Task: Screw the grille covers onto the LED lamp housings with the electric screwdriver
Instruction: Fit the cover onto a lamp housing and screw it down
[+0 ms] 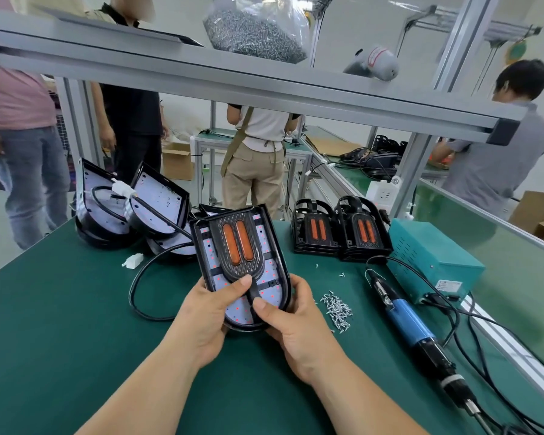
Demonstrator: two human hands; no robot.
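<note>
— Holding what, those hands?
— Both: left hand point(208, 312) and right hand point(291, 321) clasp the lamp point(266, 233) by its near end, thumbs pressing its grille point(237, 243). A screwdriver point(415, 321) lies right of the grip, screws point(336, 307) between.

a: free room?
b: one: green mat point(60, 324) left of my left hand point(208, 312), open to the near edge. two: mat between my forearms.
a: obstacles?
b: middle: lamp housing point(269, 271) in both hands. right of my right hand point(292, 328): screw pile point(336, 307), electric screwdriver point(421, 334) lying slantwise, cords point(456, 321), teal power box point(434, 259). back: grille cover stacks point(318, 230), housing heap point(107, 215). left: cable loop point(131, 293), white connector point(132, 261). overhead: aluminium rail point(264, 86).
</note>
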